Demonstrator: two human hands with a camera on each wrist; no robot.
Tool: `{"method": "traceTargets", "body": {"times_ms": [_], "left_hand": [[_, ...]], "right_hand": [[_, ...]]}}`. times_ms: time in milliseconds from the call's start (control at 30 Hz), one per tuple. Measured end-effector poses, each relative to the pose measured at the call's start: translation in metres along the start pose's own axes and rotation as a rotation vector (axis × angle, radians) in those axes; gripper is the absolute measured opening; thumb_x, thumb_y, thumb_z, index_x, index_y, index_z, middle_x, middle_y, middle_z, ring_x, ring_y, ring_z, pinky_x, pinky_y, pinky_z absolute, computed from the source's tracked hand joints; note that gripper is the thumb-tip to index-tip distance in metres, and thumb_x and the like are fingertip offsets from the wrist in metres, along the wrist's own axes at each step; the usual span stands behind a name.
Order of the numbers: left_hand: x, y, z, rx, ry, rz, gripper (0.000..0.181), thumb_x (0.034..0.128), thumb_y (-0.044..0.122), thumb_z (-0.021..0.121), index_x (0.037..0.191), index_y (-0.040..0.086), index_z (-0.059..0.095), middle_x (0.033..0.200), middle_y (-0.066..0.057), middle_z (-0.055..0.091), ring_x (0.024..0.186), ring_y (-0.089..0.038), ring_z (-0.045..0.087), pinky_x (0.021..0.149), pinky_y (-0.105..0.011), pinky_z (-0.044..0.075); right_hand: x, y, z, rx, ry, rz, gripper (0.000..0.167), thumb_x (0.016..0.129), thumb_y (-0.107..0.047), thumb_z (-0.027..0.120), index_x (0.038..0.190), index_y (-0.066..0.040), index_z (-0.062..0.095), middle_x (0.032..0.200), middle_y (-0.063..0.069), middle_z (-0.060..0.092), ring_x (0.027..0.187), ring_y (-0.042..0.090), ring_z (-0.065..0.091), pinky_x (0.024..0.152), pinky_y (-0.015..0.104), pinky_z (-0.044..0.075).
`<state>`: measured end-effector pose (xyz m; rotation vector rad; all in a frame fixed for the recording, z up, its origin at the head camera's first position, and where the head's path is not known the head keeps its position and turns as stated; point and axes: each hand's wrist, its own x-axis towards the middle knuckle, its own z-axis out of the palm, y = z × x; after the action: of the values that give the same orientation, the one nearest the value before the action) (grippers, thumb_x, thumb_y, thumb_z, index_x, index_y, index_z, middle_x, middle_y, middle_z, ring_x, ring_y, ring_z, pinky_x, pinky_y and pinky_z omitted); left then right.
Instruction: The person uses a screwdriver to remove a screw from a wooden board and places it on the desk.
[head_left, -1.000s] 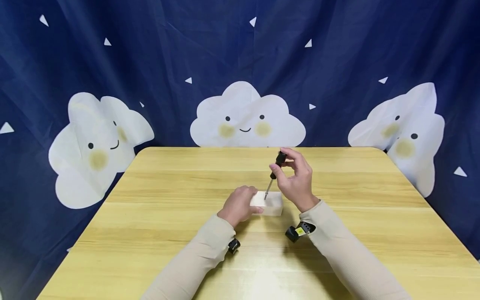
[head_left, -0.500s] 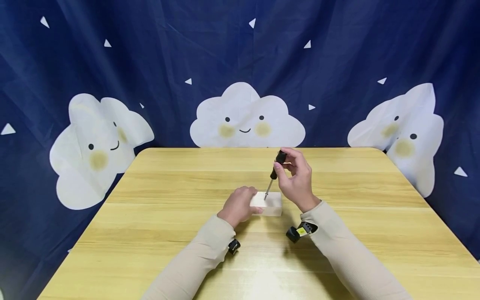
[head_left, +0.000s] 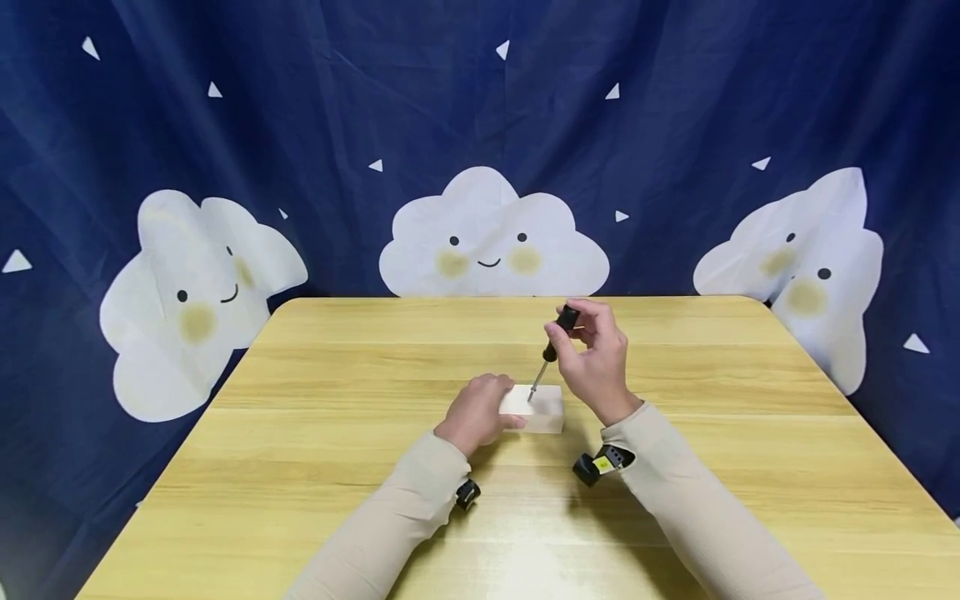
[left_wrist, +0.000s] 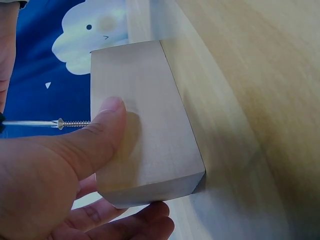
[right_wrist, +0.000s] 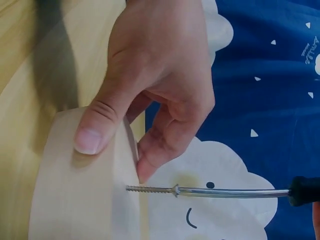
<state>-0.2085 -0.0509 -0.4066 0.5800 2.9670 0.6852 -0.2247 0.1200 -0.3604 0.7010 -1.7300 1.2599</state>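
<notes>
Across the far side of the table (head_left: 315, 437) hangs a blue curtain (head_left: 315, 108), white triangles scattered over it, and the smiling middle cloud (head_left: 495, 221) dips behind the table's far edge. Just right of the middle sits the pale wooden block (head_left: 546, 422), and both hands are on the job: left hand (head_left: 478, 410) wrapped round its left end, thumb on the near face; right hand (head_left: 598, 365) pinching the black-handled screwdriver (head_left: 551, 352), which leans right and far. Between driver and wood, there's the screw (right_wrist: 152, 189), its tip meeting the block's upper face! From the near side come two beige sleeves (head_left: 382, 517), a black device (head_left: 468, 494) at the left wrist, another with a yellow label (head_left: 602, 465) at the right. Trickier now: the left hand covers the block's left end, the screw's depth can't be told, and both wrist views cut off the screwdriver's handle.
</notes>
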Motion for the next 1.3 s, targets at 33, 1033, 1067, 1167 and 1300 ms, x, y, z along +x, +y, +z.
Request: {"method": "traceTargets", "body": {"times_ms": [33, 1033, 1067, 1167, 1300], "left_hand": [[0.0, 0.0, -0.0001, 0.002, 0.0, -0.001, 0.061, 0.0756, 0.034, 0.082, 0.123, 0.001, 0.062, 0.113, -0.013, 0.065, 0.102, -0.026, 0.061, 0.089, -0.037, 0.051], [0.001, -0.0028, 0.0011, -0.004, 0.015, 0.014, 0.06, 0.0758, 0.033, 0.082, 0.122, 0.0, 0.063, 0.112, -0.013, 0.066, 0.1, -0.024, 0.061, 0.088, -0.036, 0.051], [0.0011, -0.0029, 0.0012, -0.005, 0.016, 0.015, 0.06, 0.0756, 0.033, 0.082, 0.122, 0.0, 0.063, 0.111, -0.013, 0.066, 0.1, -0.024, 0.062, 0.088, -0.035, 0.052], [0.0009, -0.0026, 0.001, -0.004, 0.011, 0.013, 0.06, 0.0758, 0.033, 0.082, 0.122, 0.0, 0.063, 0.112, -0.013, 0.066, 0.101, -0.024, 0.061, 0.089, -0.036, 0.051], [0.0007, -0.0024, 0.0014, -0.005, 0.011, 0.014, 0.06, 0.076, 0.033, 0.082, 0.123, 0.0, 0.063, 0.113, -0.013, 0.066, 0.103, -0.025, 0.061, 0.091, -0.036, 0.051]], "right_hand": [[-0.0006, 0.0005, 0.0002, 0.004, -0.001, 0.0, 0.042, 0.077, 0.02, 0.07, 0.113, 0.013, 0.05, 0.098, 0.026, 0.063, 0.076, 0.031, 0.065, 0.071, 0.016, 0.054], [-0.001, 0.0029, 0.0015, 0.091, -0.079, -0.015, 0.046, 0.077, 0.024, 0.065, 0.12, 0.014, 0.052, 0.098, 0.026, 0.062, 0.08, 0.019, 0.064, 0.074, 0.02, 0.055], [-0.0013, 0.0024, 0.0019, 0.087, -0.072, -0.016, 0.046, 0.076, 0.024, 0.066, 0.119, 0.014, 0.053, 0.099, 0.026, 0.062, 0.081, 0.019, 0.064, 0.075, 0.021, 0.055], [-0.0023, 0.0012, 0.0032, 0.071, -0.033, -0.014, 0.048, 0.072, 0.023, 0.072, 0.116, 0.013, 0.056, 0.099, 0.026, 0.058, 0.081, 0.022, 0.063, 0.076, 0.02, 0.055], [-0.0025, 0.0011, 0.0043, 0.039, 0.007, -0.004, 0.048, 0.07, 0.021, 0.075, 0.114, 0.011, 0.059, 0.098, 0.024, 0.055, 0.079, 0.023, 0.061, 0.074, 0.018, 0.054]]}}
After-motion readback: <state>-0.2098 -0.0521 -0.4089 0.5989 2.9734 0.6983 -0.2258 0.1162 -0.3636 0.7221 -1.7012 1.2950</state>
